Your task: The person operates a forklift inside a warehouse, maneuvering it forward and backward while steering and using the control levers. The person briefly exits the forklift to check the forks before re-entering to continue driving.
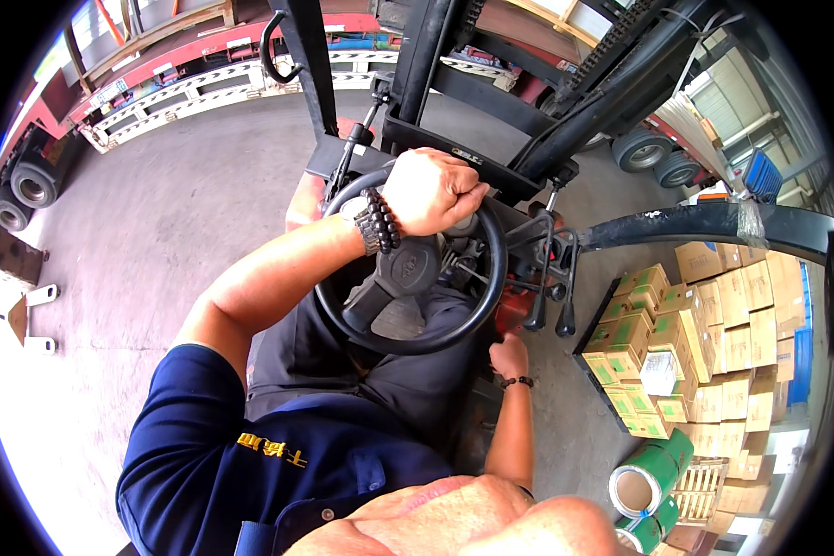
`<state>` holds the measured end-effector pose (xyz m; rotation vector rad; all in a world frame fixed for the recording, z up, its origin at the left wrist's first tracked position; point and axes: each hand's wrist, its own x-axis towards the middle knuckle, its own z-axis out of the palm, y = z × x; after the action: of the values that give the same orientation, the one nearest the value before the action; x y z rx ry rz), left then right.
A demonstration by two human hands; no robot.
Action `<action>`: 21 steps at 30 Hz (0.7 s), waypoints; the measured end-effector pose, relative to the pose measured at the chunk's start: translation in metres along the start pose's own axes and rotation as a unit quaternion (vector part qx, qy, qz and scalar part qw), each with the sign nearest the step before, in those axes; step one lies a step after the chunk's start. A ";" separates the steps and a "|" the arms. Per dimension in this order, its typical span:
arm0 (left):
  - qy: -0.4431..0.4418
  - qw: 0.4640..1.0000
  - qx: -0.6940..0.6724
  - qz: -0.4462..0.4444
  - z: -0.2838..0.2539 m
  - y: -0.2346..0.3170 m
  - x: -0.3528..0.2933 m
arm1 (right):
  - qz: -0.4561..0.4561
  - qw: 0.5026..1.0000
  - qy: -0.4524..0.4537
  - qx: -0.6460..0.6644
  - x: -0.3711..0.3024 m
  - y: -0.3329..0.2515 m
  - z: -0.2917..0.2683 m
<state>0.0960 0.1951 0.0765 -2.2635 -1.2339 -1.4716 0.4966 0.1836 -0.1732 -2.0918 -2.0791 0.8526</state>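
My left hand (pixel 435 192) is closed over the upper rim of a black steering wheel (pixel 501 269), with a watch and dark beads at its wrist. My left forearm reaches across the wheel's left side. Low beside my right thigh, my right hand (pixel 509 357) has its fingers curled in; what they hold, if anything, is hidden. A beaded bracelet circles that wrist. Just above my right hand, to the right of the wheel, stand black control levers (pixel 566 320). The wheel's hub (pixel 408 267) shows between my forearm and my knees.
A dark forklift mast (pixel 426 65) rises ahead. Beyond it is a red truck trailer (pixel 204 56) with a white guard rail. On the right stand stacked cartons (pixel 630 343) on a pallet, more cartons (pixel 737 343), green rolls (pixel 672 454) and a curved black bar (pixel 695 225).
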 end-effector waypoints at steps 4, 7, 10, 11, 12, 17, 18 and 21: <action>-0.008 1.000 0.008 -0.012 -0.003 -0.004 0.001 | -0.120 0.977 0.137 -0.109 -0.010 -0.015 0.009; -0.007 1.000 0.015 -0.014 -0.009 -0.004 0.001 | -0.235 0.946 0.218 -0.041 -0.063 -0.078 -0.023; -0.004 1.000 -0.006 0.010 -0.013 0.003 -0.001 | -0.354 0.897 0.262 0.052 -0.115 -0.125 -0.052; -0.003 1.000 -0.008 0.016 -0.012 0.003 -0.002 | -0.382 0.876 0.289 0.058 -0.125 -0.135 -0.063; -0.002 1.000 -0.012 0.017 -0.009 0.005 0.000 | -0.405 0.854 0.320 0.060 -0.133 -0.142 -0.077; 0.007 1.000 -0.014 0.016 -0.017 0.005 0.013 | -0.428 0.781 0.454 -0.028 -0.101 -0.170 -0.125; 0.005 1.000 -0.008 0.018 -0.016 0.007 0.014 | -0.409 0.795 0.447 -0.029 -0.092 -0.168 -0.125; 0.000 1.000 -0.020 0.010 -0.014 0.010 0.013 | -0.379 0.820 0.429 -0.017 -0.069 -0.165 -0.116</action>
<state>0.0957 0.1878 0.0971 -2.2944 -1.1891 -1.5010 0.4023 0.1697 0.0178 -1.0606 -2.0166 -0.2253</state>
